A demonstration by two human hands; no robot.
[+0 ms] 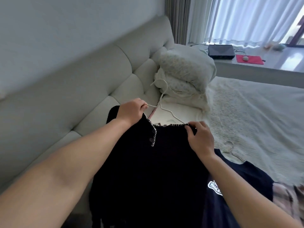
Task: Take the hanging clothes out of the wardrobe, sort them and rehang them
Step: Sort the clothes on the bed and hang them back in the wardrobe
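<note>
A black knit top (pixel 153 170) with white stitched trim and small buttons lies spread over the bed in front of me. A white wire hanger (pixel 162 102) sits in its neck, hook pointing toward the pillows. My left hand (pixel 131 112) grips the hanger's left arm together with the left side of the collar. My right hand (pixel 199 139) pinches the right side of the collar over the hanger's other end. To the right lies a dark navy T-shirt (pixel 243 183) with a white logo, on a second pale hanger (pixel 230 150).
A padded grey headboard (pixel 92 83) runs along the left. Stacked white pillows and a folded quilt (pixel 185 76) sit at the bed's head. The cream bedspread (pixel 255 116) stretches right. A checked garment (pixel 286 195) lies at the right edge. A laptop (pixel 221 51) stands on the window ledge.
</note>
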